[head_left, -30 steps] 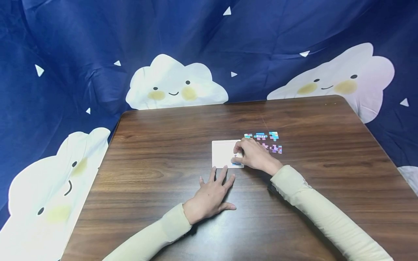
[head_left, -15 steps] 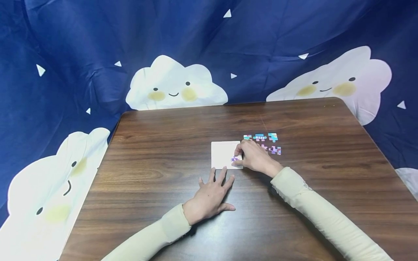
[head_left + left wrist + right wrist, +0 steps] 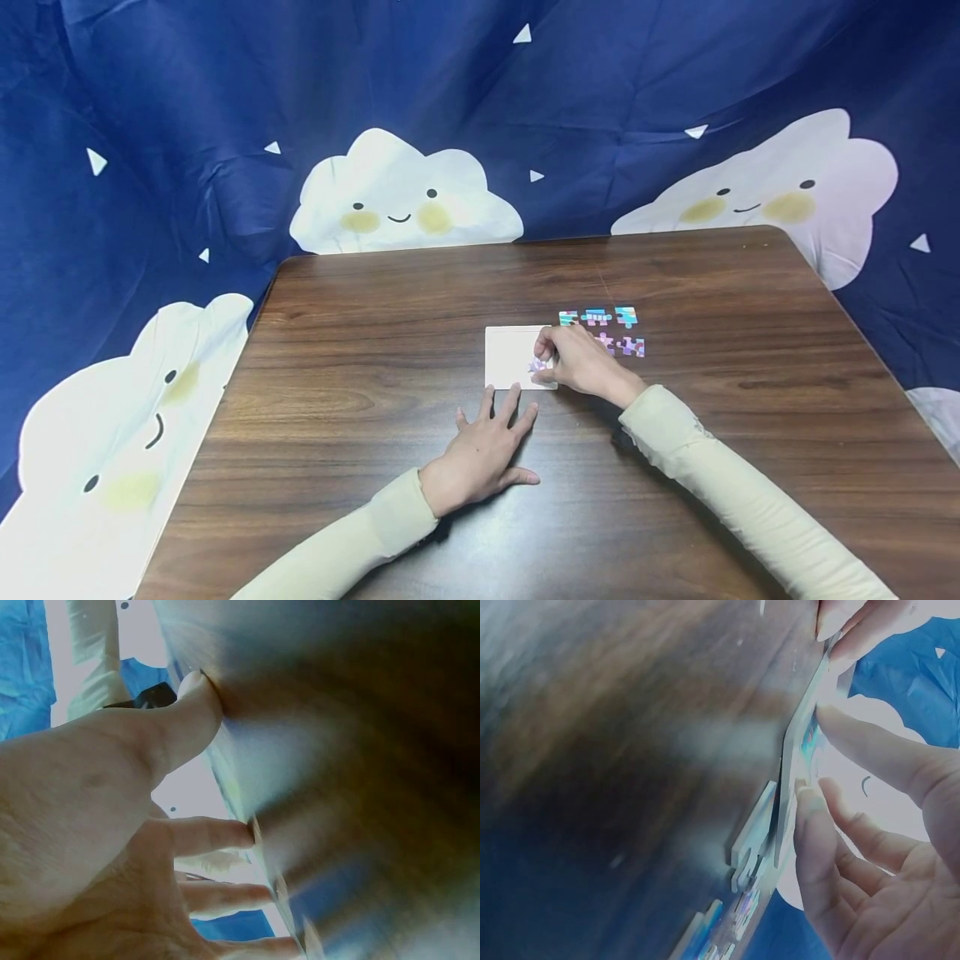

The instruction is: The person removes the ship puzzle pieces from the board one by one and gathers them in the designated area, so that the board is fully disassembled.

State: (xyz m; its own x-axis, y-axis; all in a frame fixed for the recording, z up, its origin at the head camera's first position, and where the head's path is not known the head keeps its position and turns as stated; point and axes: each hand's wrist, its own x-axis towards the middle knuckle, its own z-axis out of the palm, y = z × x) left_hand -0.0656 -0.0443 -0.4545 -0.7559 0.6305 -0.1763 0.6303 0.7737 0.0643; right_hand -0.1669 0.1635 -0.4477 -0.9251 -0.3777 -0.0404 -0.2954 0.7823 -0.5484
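On the brown table (image 3: pixel 375 350) lies a small white puzzle board (image 3: pixel 510 354). My right hand (image 3: pixel 543 357) rests at the board's right side, and its thumb and fingertips pinch a purple puzzle piece (image 3: pixel 537 365) on the board. The right wrist view shows the fingers (image 3: pixel 817 847) curled round a thin piece (image 3: pixel 810 739) at the board's edge. My left hand (image 3: pixel 491 437) lies flat on the table, straight fingers touching the board's near edge. The left wrist view shows its fingers (image 3: pixel 217 834) pressed on the wood.
Several loose colourful puzzle pieces (image 3: pixel 626 317) lie in two short rows just right of the board, behind my right hand. A dark blue cloth with white clouds (image 3: pixel 405 196) hangs behind and around the table. Bare wood lies to the left and front.
My right hand has shifted slightly on the board's right side, and the purple piece now shows under its fingertips. My left hand has not moved.
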